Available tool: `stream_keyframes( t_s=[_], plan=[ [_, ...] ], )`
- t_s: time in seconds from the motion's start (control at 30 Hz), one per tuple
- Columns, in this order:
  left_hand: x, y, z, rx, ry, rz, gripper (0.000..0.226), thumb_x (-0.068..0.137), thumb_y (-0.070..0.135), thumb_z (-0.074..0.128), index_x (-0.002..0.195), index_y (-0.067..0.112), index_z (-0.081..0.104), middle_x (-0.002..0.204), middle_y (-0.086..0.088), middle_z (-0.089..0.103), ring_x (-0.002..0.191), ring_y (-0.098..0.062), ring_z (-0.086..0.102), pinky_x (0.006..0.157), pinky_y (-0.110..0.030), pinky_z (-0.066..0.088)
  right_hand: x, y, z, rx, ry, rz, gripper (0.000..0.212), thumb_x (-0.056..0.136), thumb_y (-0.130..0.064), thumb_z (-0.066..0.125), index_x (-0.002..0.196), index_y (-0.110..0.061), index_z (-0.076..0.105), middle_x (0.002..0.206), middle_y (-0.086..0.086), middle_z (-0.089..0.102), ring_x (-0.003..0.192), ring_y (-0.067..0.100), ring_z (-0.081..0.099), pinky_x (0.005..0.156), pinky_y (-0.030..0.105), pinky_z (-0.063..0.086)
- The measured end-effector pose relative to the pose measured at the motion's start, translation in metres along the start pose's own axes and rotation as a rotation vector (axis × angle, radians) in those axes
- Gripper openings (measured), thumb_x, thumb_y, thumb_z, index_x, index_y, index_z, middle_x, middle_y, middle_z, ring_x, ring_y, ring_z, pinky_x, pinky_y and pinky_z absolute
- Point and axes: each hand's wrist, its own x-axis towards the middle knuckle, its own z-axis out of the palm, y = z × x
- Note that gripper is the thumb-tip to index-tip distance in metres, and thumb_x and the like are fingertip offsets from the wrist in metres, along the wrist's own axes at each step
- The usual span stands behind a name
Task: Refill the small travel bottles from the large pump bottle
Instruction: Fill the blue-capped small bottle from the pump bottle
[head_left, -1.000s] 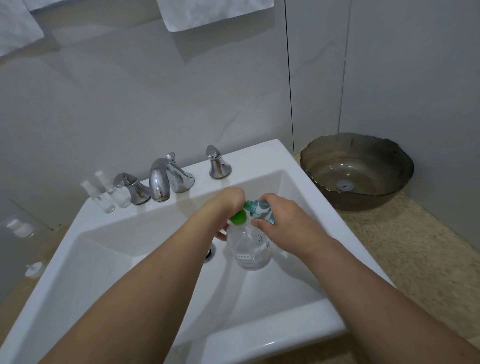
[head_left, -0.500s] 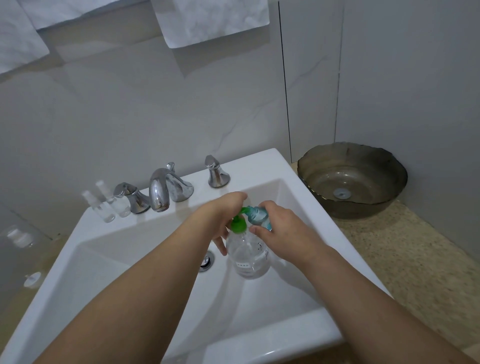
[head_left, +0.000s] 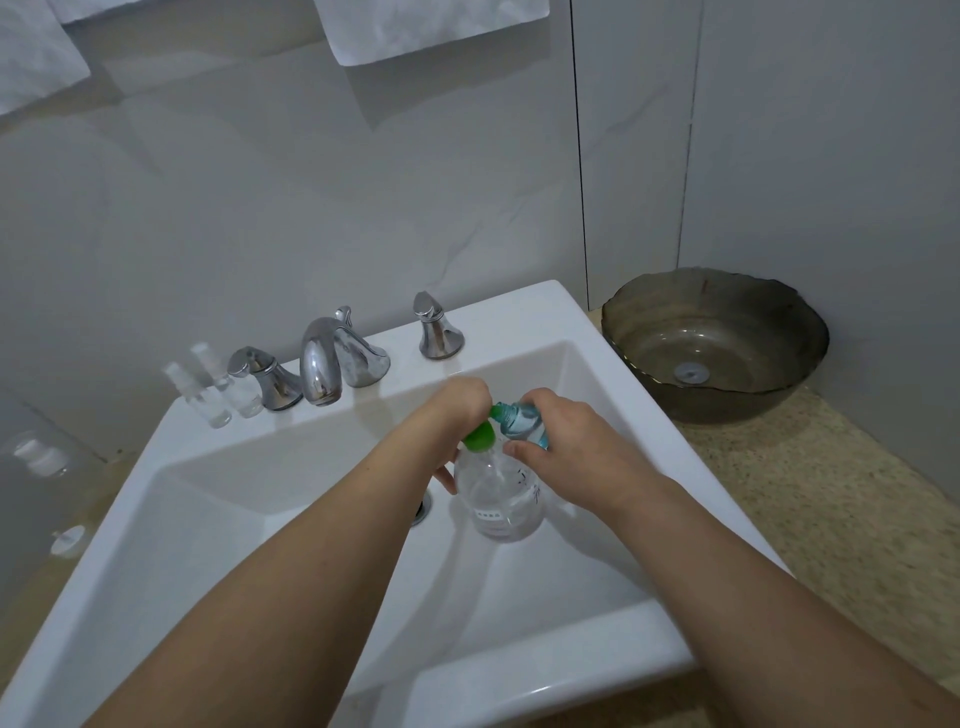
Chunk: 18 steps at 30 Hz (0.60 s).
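Over the white sink basin (head_left: 291, 519) I hold two bottles together. My left hand (head_left: 457, 415) grips the green pump head (head_left: 479, 435) of the large clear pump bottle (head_left: 506, 499), which hangs upright above the drain. My right hand (head_left: 566, 447) holds a small blue-tinted travel bottle (head_left: 522, 421), tilted with its mouth against the green pump nozzle. Two more small clear travel bottles (head_left: 223, 389) stand on the sink ledge left of the faucet.
A chrome faucet (head_left: 332, 364) with two handles sits on the sink's back ledge. A dark glass bowl (head_left: 714, 343) rests on the speckled counter at the right. White towels (head_left: 431, 26) hang on the wall above. Small caps (head_left: 67, 538) lie at the far left.
The view has shifted slightly; my hands and both bottles stay together over the basin, in nearly the same pose.
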Motion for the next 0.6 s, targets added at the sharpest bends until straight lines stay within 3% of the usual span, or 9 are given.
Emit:
stream_keyframes(
  t_s=[0.13, 0.23, 0.33, 0.47, 0.6],
  plan=[
    [-0.001, -0.002, -0.005, -0.032, -0.040, -0.023, 0.038, 0.096, 0.019, 0.029, 0.111, 0.005, 0.061, 0.111, -0.019, 0.061, 0.095, -0.040, 0.062, 0.068, -0.059, 0.059, 0.000, 0.000, 0.000, 0.000, 0.009, -0.014, 0.044, 0.088, -0.040, 0.064, 0.125, -0.023, 0.046, 0.114, -0.004, 0.058, 0.089, 0.009, 0.049, 0.075, 0.024, 0.041],
    [-0.001, 0.001, -0.013, -0.081, -0.152, -0.063, 0.055, 0.098, 0.053, 0.032, 0.114, 0.010, 0.062, 0.115, -0.016, 0.063, 0.105, -0.044, 0.059, 0.086, -0.069, 0.052, 0.001, 0.001, 0.001, 0.037, 0.040, -0.031, 0.044, 0.088, -0.039, 0.065, 0.125, -0.023, 0.046, 0.116, -0.005, 0.058, 0.089, 0.007, 0.046, 0.076, 0.022, 0.037],
    [-0.001, 0.006, -0.019, -0.101, -0.253, -0.098, 0.085, 0.085, 0.080, 0.032, 0.126, 0.011, 0.059, 0.126, -0.018, 0.058, 0.125, -0.052, 0.049, 0.090, -0.073, 0.043, 0.002, 0.002, 0.002, 0.038, 0.070, -0.034, 0.044, 0.088, -0.040, 0.065, 0.125, -0.025, 0.046, 0.117, -0.006, 0.058, 0.090, 0.005, 0.045, 0.078, 0.022, 0.038],
    [0.000, 0.007, -0.022, -0.132, -0.284, -0.125, 0.094, 0.083, 0.085, 0.031, 0.138, 0.012, 0.053, 0.132, -0.019, 0.056, 0.134, -0.053, 0.042, 0.088, -0.074, 0.042, 0.003, 0.003, 0.004, 0.020, 0.088, -0.033, 0.045, 0.088, -0.042, 0.064, 0.126, -0.026, 0.045, 0.119, -0.007, 0.058, 0.089, 0.003, 0.043, 0.077, 0.021, 0.037],
    [0.001, 0.006, -0.020, -0.124, -0.242, -0.142, 0.082, 0.091, 0.076, 0.032, 0.141, 0.014, 0.051, 0.139, -0.019, 0.053, 0.134, -0.056, 0.041, 0.090, -0.077, 0.043, 0.003, 0.002, 0.002, 0.032, 0.072, -0.034, 0.045, 0.089, -0.042, 0.063, 0.127, -0.025, 0.046, 0.119, -0.007, 0.057, 0.090, 0.004, 0.043, 0.078, 0.023, 0.037]
  ],
)
